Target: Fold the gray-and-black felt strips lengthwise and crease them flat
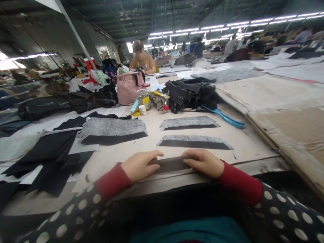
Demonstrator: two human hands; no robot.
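Observation:
Between my two hands a dark strip of fabric point(170, 165) is held level, just above the near part of the table. My left hand point(141, 164) pinches its left end between thumb and fingers. At the right end, my right hand point(204, 162) grips it the same way. Just beyond lies a grey-and-black fabric piece point(194, 142) with slanted ends, and behind it a second similar piece point(189, 123). To the left a fanned stack of such pieces point(113, 130) rests on white paper point(83, 147).
Black cloth point(50, 148) covers the table's left side. Further back stand a pink bag point(129, 87), a glass jar point(143, 99), a yellow-handled brush point(160, 94) and a heap of black pieces point(189, 94). A blue tool point(225, 116) lies right. A person point(143, 60) sits opposite.

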